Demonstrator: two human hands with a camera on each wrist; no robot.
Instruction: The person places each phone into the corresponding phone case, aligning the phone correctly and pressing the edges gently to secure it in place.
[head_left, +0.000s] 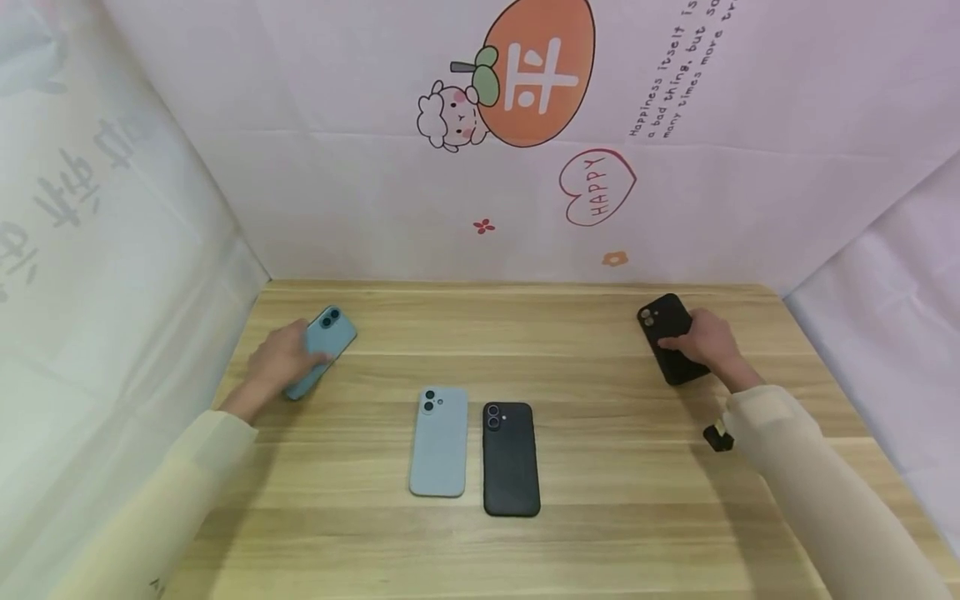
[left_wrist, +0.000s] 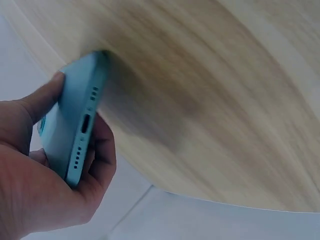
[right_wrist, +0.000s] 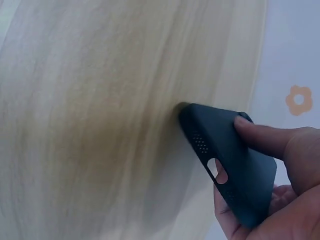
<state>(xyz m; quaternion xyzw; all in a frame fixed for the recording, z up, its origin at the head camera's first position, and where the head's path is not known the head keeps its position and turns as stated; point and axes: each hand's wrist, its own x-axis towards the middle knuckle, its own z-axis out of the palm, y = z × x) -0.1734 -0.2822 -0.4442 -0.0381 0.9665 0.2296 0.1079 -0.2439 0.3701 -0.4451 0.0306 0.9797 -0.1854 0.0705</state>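
At the table's far left, my left hand (head_left: 281, 360) grips a teal blue phone (head_left: 332, 335) by its sides. In the left wrist view the phone (left_wrist: 75, 107) is tilted, its port edge toward the camera, with the thumb on the back and fingers curled beneath. On the far right my right hand (head_left: 711, 340) holds a black phone case (head_left: 663, 323). The right wrist view shows this case (right_wrist: 230, 150) tilted, thumb on its back; a finger shows through its port cutout. A pale blue phone (head_left: 439, 442) and a black phone (head_left: 512, 458) lie side by side mid-table, cameras up.
The wooden table (head_left: 480, 333) meets a white printed cloth (head_left: 360, 208) at its back edge. More white cloth hangs at the left and right sides. Under the right sleeve shows a small black object (head_left: 717, 438).
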